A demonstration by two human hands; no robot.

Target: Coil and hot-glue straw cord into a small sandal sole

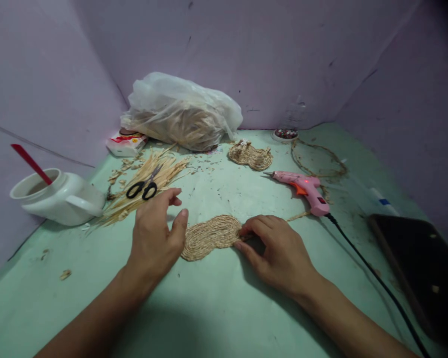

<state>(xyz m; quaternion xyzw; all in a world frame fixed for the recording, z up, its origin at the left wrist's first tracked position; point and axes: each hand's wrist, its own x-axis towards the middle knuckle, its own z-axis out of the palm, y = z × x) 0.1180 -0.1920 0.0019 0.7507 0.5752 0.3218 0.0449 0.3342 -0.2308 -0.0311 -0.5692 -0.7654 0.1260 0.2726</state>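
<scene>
A flat braided straw mat (pixel 211 236), shaped like a shoe sole, lies on the green table (pixel 216 298) between my hands. My left hand (pixel 155 236) hovers at its left end with fingers spread and the thumb near the mat's edge, holding nothing. My right hand (pixel 274 248) rests at the mat's right end, its fingers curled and pinching the braid's edge. A second braided straw mat (pixel 251 156) lies farther back.
A pink glue gun (pixel 304 189) with a black cord (pixel 377 278) lies at the right. Black scissors (pixel 144 188) rest on loose straw (pixel 149 186). A white jug (pixel 61 196) with a red stick, a plastic bag of straw (pixel 182 112), a small box (pixel 126 143), a dark tablet (pixel 421 268) surround them.
</scene>
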